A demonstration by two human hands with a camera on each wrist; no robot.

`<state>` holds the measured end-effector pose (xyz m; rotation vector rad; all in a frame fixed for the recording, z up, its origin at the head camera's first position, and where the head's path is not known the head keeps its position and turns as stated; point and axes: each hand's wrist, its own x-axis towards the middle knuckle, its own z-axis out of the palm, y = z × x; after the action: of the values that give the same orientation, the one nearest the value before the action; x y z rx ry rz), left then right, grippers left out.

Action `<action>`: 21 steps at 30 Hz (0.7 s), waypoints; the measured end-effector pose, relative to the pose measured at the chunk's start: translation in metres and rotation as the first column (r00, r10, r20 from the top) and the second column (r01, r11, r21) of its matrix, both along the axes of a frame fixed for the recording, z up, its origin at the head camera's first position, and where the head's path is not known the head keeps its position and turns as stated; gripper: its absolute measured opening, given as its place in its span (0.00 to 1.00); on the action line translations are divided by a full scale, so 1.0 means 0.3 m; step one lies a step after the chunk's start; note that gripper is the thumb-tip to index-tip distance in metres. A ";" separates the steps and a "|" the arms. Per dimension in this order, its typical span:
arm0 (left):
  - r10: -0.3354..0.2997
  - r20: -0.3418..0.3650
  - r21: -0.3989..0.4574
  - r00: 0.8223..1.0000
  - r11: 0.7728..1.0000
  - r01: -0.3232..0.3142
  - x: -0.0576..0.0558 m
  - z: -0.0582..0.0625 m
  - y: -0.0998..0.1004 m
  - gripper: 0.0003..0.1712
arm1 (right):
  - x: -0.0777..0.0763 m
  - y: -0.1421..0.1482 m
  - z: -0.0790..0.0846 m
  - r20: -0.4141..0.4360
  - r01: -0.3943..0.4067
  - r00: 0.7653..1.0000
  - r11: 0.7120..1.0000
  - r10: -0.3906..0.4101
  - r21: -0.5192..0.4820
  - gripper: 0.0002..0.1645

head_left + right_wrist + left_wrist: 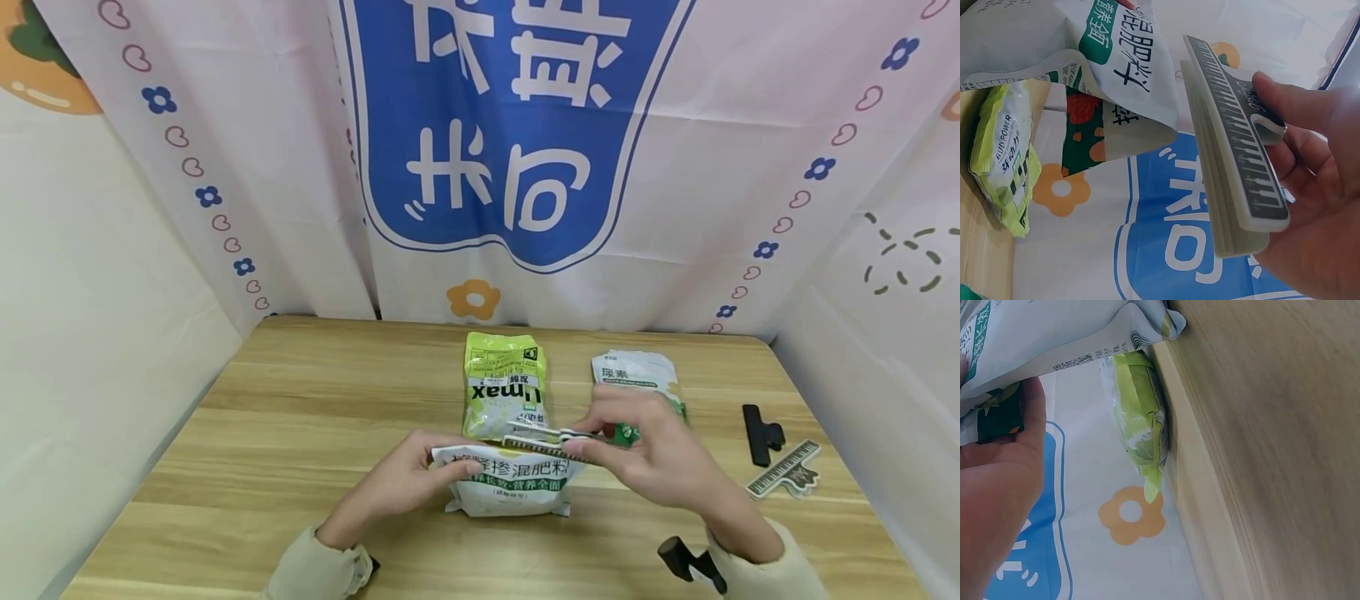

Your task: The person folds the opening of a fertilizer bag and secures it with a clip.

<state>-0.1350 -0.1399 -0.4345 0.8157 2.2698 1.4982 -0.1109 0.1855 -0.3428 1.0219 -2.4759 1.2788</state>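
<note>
The left hand (405,483) pinches the top edge of a white plastic bag with green print (510,483), standing upright on the wooden desk (262,433); its contents stay hidden. The right hand (652,458) grips a long piano-key-patterned bag clip (1235,156) beside that edge. Only the right wrist view shows the clip's keys. A lime-green packet (504,387) lies behind.
</note>
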 end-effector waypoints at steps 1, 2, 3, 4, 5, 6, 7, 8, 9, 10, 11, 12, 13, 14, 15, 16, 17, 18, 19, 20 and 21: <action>0.000 -0.001 0.001 1.000 1.000 0.000 0.000 0.000 0.000 0.15 | -0.001 -0.004 -0.001 -0.003 -0.009 1.000 1.000 0.009 0.003 0.10; 0.001 -0.001 0.001 1.000 1.000 -0.001 -0.001 0.001 0.000 0.15 | -0.003 -0.007 -0.002 -0.005 -0.016 1.000 1.000 0.016 0.005 0.09; 0.002 -0.002 0.000 1.000 1.000 -0.002 -0.001 0.001 0.000 0.15 | -0.004 -0.010 -0.004 -0.007 -0.021 1.000 1.000 0.021 0.009 0.09; 0.005 -0.001 -0.003 1.000 1.000 -0.005 -0.001 0.001 -0.001 0.15 | -0.005 -0.013 -0.006 -0.008 -0.028 1.000 1.000 0.028 0.011 0.08; 0.007 0.001 -0.005 1.000 1.000 -0.007 -0.001 0.002 -0.001 0.15 | -0.006 -0.016 -0.007 -0.005 -0.033 0.999 0.999 0.033 0.013 0.08; 0.007 0.003 -0.006 1.000 1.000 -0.007 -0.001 0.002 -0.001 0.14 | -0.008 -0.019 -0.009 -0.005 -0.041 0.999 0.999 0.041 0.014 0.08; 0.009 0.004 -0.007 1.000 1.000 -0.009 -0.001 0.002 -0.001 0.14 | -0.010 -0.022 -0.010 -0.006 -0.050 0.999 0.999 0.050 0.013 0.07; 0.010 0.006 -0.007 1.000 1.000 -0.009 -0.001 0.002 -0.002 0.14 | -0.012 -0.025 -0.012 -0.008 -0.062 0.998 0.998 0.062 0.011 0.07; 0.009 0.007 -0.006 1.000 1.000 -0.009 0.000 0.002 -0.002 0.14 | -0.014 -0.029 -0.014 -0.012 -0.073 0.997 0.997 0.073 0.008 0.06; 0.008 0.008 -0.005 1.000 1.000 -0.008 0.000 0.003 -0.003 0.14 | -0.016 -0.032 -0.017 -0.015 -0.083 0.996 0.997 0.083 0.007 0.05; 0.006 0.008 -0.002 1.000 1.000 -0.006 0.000 0.003 -0.003 0.14 | -0.017 -0.036 -0.019 -0.017 -0.089 0.996 0.996 0.090 0.007 0.04; 0.004 0.004 -0.001 1.000 1.000 -0.004 -0.001 0.003 -0.003 0.14 | -0.019 -0.040 -0.021 -0.019 -0.094 0.995 0.996 0.094 0.008 0.03; 0.002 0.002 0.000 1.000 1.000 -0.002 -0.001 0.003 -0.003 0.14 | -0.020 -0.044 -0.023 -0.015 -0.095 0.995 0.995 0.095 0.009 0.02; 0.000 -0.001 0.001 1.000 1.000 0.000 -0.001 0.003 -0.004 0.14 | -0.021 -0.048 -0.025 -0.011 -0.093 0.996 0.996 0.093 0.015 0.02; -0.002 -0.003 0.003 1.000 1.000 0.002 -0.002 0.003 -0.004 0.14 | -0.021 -0.053 -0.026 -0.007 -0.091 0.996 0.996 0.091 0.021 0.02; -0.003 -0.004 0.003 1.000 1.000 0.003 -0.002 0.002 -0.004 0.14 | -0.022 -0.058 -0.028 -0.002 -0.090 0.996 0.996 0.090 0.026 0.02; -0.004 -0.005 0.003 1.000 1.000 0.004 -0.003 0.002 -0.005 0.13 | -0.022 -0.064 -0.030 0.005 -0.089 0.996 0.996 0.089 0.031 0.02; -0.006 -0.004 0.005 1.000 1.000 0.006 -0.003 0.002 -0.004 0.13 | -0.022 -0.070 -0.032 0.012 -0.089 0.996 0.995 0.088 0.035 0.02; -0.006 0.000 0.007 1.000 1.000 0.006 -0.003 0.003 -0.004 0.13 | -0.023 -0.075 -0.034 0.017 -0.090 0.996 0.995 0.090 0.042 0.02; -0.006 0.006 0.009 1.000 1.000 0.006 -0.003 0.003 -0.004 0.13 | -0.023 -0.081 -0.035 0.018 -0.095 0.995 0.994 0.094 0.048 0.02; -0.005 0.014 0.012 1.000 1.000 0.005 -0.003 0.004 -0.004 0.13 | -0.024 -0.087 -0.037 0.020 -0.100 0.995 0.994 0.099 0.051 0.03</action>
<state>-0.1359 -0.1412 -0.4332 0.8111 2.2491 1.5116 -0.1181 0.1594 -0.3540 1.1644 -2.5127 1.2630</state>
